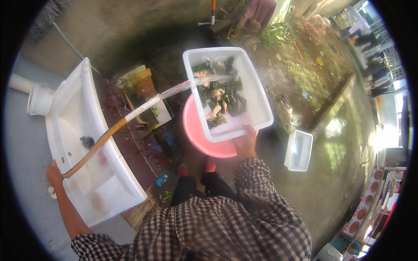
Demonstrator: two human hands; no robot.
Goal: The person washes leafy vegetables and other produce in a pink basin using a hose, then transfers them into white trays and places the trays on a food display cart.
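My left hand point(55, 176) is at the wall end of an orange-brown hose point(98, 145), by a tap fitting it mostly hides. Water point(178, 88) shoots from the hose's white end piece point(143, 108) into a white plastic tub point(258, 111). Dark green leaves and pale tan pieces point(217, 94) lie in the tub with some water. The near rim of the tub is gripped by my right hand point(246, 142). Beneath the tub shows a round pink basin point(209, 146). The hose crosses over a white ceramic sink point(107, 199).
A smaller white plastic tub point(298, 151) stands on the wet ground at the right. Behind it is a soil bed with a raised edge point(333, 104). Bricks point(143, 84) and a dark red board point(130, 130) lie beside the sink. A blue plastic item point(161, 179) is near my feet.
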